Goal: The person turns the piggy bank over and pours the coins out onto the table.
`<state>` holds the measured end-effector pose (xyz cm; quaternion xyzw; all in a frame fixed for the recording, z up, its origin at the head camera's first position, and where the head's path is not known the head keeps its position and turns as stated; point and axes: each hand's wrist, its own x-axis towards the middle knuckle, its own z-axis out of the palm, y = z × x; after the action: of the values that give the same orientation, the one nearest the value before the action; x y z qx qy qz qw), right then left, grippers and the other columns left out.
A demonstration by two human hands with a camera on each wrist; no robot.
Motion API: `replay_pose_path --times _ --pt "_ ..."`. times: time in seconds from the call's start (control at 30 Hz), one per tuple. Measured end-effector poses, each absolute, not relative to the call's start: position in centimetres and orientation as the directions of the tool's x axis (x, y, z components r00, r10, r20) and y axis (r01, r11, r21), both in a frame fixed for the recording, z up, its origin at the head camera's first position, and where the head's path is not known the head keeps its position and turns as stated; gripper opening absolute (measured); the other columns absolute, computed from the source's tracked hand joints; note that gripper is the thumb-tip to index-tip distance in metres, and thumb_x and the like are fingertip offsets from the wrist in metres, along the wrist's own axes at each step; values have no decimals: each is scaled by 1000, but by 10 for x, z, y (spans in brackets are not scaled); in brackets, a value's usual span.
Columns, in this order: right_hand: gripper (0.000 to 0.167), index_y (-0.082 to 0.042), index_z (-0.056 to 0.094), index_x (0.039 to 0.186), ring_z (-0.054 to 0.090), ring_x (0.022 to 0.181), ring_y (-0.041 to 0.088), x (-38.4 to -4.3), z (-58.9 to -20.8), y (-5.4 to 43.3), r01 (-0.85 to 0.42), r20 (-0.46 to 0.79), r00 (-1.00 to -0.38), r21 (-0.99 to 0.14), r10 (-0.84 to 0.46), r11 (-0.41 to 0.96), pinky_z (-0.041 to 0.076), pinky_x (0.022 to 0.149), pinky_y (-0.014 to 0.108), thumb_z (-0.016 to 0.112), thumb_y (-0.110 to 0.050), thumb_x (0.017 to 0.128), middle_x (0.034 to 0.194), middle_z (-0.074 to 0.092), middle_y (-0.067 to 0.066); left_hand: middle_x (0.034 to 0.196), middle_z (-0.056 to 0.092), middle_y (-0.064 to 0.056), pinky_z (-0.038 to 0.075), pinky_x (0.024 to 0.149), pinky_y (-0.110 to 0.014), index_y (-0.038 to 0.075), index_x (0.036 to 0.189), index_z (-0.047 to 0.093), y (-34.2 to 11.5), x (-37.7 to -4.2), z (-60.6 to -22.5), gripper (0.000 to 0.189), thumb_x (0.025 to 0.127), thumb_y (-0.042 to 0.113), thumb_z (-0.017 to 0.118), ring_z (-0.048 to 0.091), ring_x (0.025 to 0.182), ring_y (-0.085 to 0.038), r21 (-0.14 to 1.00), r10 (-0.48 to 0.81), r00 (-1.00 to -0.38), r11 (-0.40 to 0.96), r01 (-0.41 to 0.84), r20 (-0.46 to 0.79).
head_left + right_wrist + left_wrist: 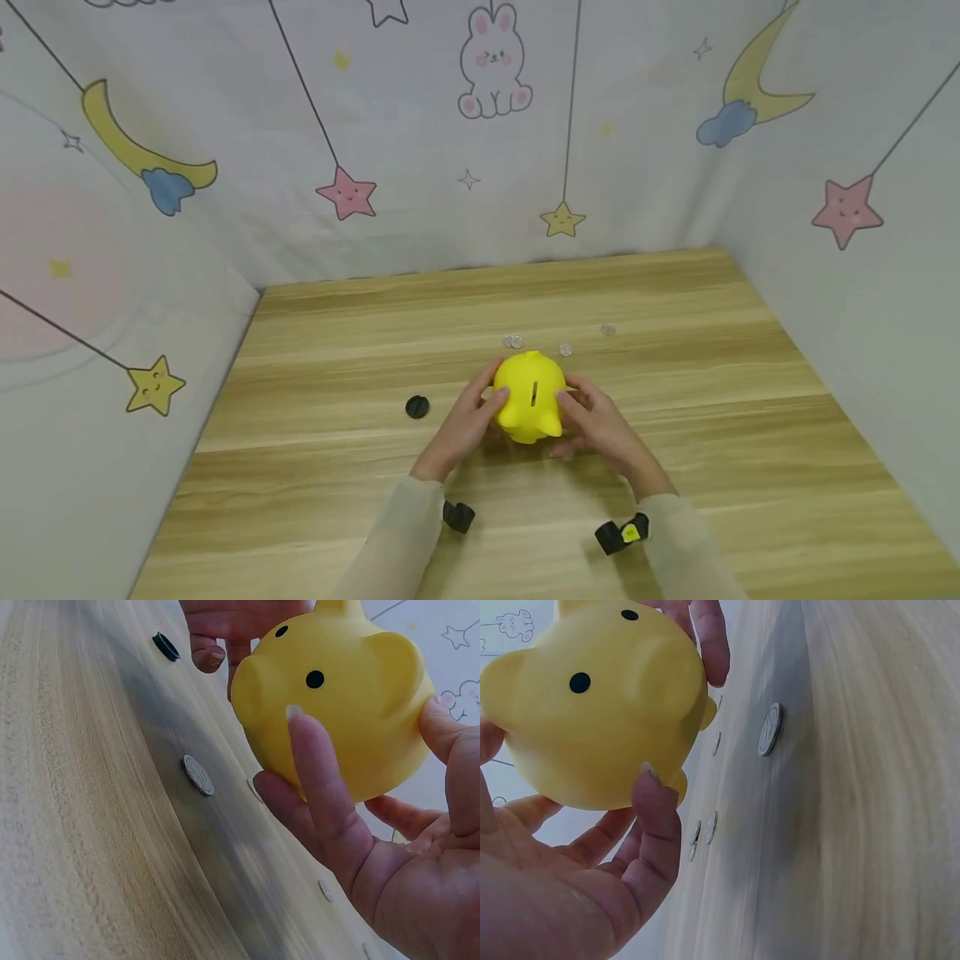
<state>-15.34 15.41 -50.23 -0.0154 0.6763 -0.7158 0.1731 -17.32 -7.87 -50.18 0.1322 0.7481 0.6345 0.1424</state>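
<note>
Both hands hold a yellow piggy bank (517,372) between them, gripping it from either side over the wooden table. Its narrow coin slot (534,393) faces up, and its snout (667,679) and black eyes point back toward the person. On the left flank, the left hand (467,421) has its thumb by the ear and fingers curved beneath. The right hand (606,427) mirrors it, thumb on top and some fingers (321,761) reaching along the underside. Beneath the pig, one silver coin (197,775) lies on the tabletop; the head view hides it.
Several silver coins lie beyond the piggy bank, including a pair (513,342), a single coin (566,350) and one farther right (608,330). Left of the hands is a round black cap (417,407). Patterned cloth walls (420,225) border the wooden table (315,517).
</note>
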Motion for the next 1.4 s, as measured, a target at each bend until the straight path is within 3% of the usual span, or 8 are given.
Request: replay_pose_path --times 0.27,0.4,0.5,0.67,0.87,1.0,1.17,1.4 --pt "66 0 29 152 64 93 28 -152 -501 159 238 -227 -929 -971 -292 -3 57 56 33 42 -45 106 132 51 23 123 56 -13 55 68 -43 22 155 34 -81 -175 -502 62 102 51 49 57 90 -26 988 407 -903 115 -99 -138" --pt "71 2 43 137 60 65 18 -153 -499 159 364 -344 -886 -931 -313 -7 46 45 21 38 -60 102 94 63 13 85 66 -11 49 51 -28 6 121 62 -79 -170 -498 74 96 71 36 57 63 -22 947 381 -868 182 -266 -317" --pt "81 1 52 113 44 47 10 -153 -493 156 461 -467 -851 -883 -242 82 36 40 18 38 -76 92 66 57 8 60 61 -9 37 43 -23 3 86 66 -72 -167 -497 90 89 83 25 48 47 -16 888 330 -834 286 -359 -443" --pt "86 -3 53 95 36 41 7 -152 -486 155 511 -540 -826 -839 -164 190 31 38 18 33 -86 85 56 53 5 52 58 -6 31 41 -22 3 64 64 -66 -166 -499 95 89 84 19 43 42 -14 855 292 -827 367 -368 -481" --pt "84 1 47 126 50 46 12 -154 -488 154 464 -485 -843 -875 -235 139 38 40 19 34 -76 93 74 63 15 66 62 -13 43 44 -25 4 79 65 -65 -169 -503 81 100 68 20 51 48 -16 889 250 -878 327 -320 -407" --pt "74 -7 35 149 61 59 16 -154 -491 159 382 -399 -872 -917 -284 113 44 43 22 38 -63 101 101 64 18 81 62 -16 49 48 -28 4 106 62 -66 -171 -502 66 105 57 23 57 56 -19 926 247 -910 270 -264 -332" --pt "68 -12 21 158 69 80 27 -156 -495 162 336 -328 -883 -941 -335 35 53 51 25 41 -50 105 135 52 26 109 59 -14 54 52 -31 11 140 49 -67 -171 -501 52 109 46 28 66 69 -25 964 279 -926 149 -220 -254" --pt "69 -10 15 159 66 97 40 -161 -496 160 324 -299 -895 -946 -331 -22 58 61 33 41 -46 106 155 29 26 129 54 -16 57 55 -34 15 153 36 -66 -170 -502 57 107 48 37 66 79 -34 979 271 -941 87 -185 -202"
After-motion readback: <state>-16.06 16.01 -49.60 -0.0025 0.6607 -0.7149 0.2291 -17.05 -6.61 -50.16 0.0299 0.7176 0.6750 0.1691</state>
